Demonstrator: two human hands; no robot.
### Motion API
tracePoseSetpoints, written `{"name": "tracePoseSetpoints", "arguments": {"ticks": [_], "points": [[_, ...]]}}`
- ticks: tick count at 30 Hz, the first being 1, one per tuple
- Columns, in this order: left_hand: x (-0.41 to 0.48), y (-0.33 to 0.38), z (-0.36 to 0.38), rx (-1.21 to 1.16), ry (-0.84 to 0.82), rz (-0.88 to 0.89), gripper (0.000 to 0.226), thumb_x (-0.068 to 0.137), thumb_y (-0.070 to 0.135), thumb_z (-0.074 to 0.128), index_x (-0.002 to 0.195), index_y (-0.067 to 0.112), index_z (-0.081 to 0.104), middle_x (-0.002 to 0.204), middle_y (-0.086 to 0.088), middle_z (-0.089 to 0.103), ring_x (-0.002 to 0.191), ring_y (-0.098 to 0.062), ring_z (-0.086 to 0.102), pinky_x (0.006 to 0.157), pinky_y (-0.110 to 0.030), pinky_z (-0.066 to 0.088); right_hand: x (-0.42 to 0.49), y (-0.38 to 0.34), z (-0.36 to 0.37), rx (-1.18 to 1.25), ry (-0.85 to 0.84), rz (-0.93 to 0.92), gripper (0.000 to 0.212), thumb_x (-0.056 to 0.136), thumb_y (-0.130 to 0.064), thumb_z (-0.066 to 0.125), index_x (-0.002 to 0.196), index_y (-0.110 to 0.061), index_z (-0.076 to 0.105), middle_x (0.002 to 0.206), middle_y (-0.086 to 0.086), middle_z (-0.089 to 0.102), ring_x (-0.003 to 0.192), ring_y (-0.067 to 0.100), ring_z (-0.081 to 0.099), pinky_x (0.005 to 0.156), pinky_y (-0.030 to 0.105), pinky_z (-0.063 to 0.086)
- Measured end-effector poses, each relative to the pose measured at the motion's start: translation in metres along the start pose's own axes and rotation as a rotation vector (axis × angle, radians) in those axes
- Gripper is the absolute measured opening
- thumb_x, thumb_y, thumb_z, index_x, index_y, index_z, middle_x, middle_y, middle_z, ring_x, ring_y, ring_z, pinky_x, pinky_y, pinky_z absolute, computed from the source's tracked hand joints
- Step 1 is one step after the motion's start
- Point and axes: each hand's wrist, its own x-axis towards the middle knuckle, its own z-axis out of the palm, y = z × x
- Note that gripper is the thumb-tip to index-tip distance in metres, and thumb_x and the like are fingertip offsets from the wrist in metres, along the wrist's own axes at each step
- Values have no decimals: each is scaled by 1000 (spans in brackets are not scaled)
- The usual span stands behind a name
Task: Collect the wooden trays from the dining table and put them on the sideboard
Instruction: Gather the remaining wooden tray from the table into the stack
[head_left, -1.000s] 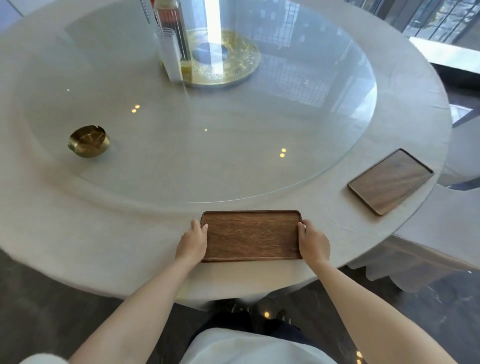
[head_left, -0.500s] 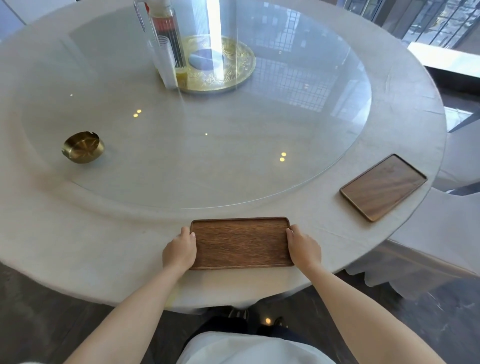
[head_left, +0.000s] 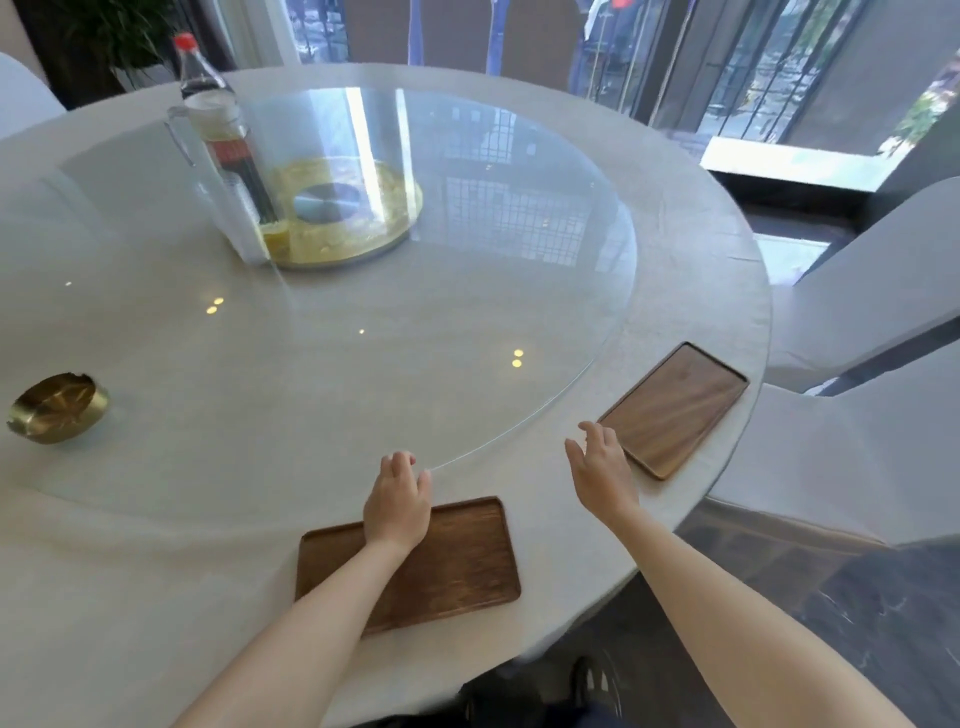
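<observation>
Two dark wooden trays lie on the round dining table. The near tray sits flat at the table's front edge, with my left forearm crossing its left part. My left hand hovers over its far edge, fingers loosely curled and holding nothing. The second tray lies to the right near the table's rim. My right hand is stretched out with fingers apart, just left of that tray's near corner, empty. No sideboard is in view.
A glass turntable covers the table's middle, with a gold base, a red-capped bottle and a glass jar on it. A brass ashtray sits at the left. White-covered chairs stand close on the right.
Both hands have let go of the near tray's ends. My right hand has moved right toward the second tray, my left hand has moved over the near tray. The view has lifted and turned right.
</observation>
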Motion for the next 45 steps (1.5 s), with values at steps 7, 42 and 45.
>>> {"name": "tracePoseSetpoints", "arguments": {"ticks": [7,42,45], "points": [[3,106,65,-149,-15,-62,33,96,25,40,119,1,43,128,-14,47,103,-35,58,80,-36,43,63,57,-78,45,67,4,45,97,-29,35,135,-5,37,137,14,40,126,32,35,107,38,28],[6,242,193,-112,21,-532,48,93,39,46,128,6,39,120,-16,62,110,-35,58,85,-38,46,200,196,-156,-127,-281,44,38,96,-29,38,115,3,42,122,24,50,111,39,50,83,40,40],[8,232,182,-166,48,-509,50,91,38,50,130,7,43,123,-15,61,114,-34,57,89,-37,45,193,191,-155,-107,-238,52,28,95,-28,42,99,-1,44,113,23,56,104,36,54,71,34,35]]}}
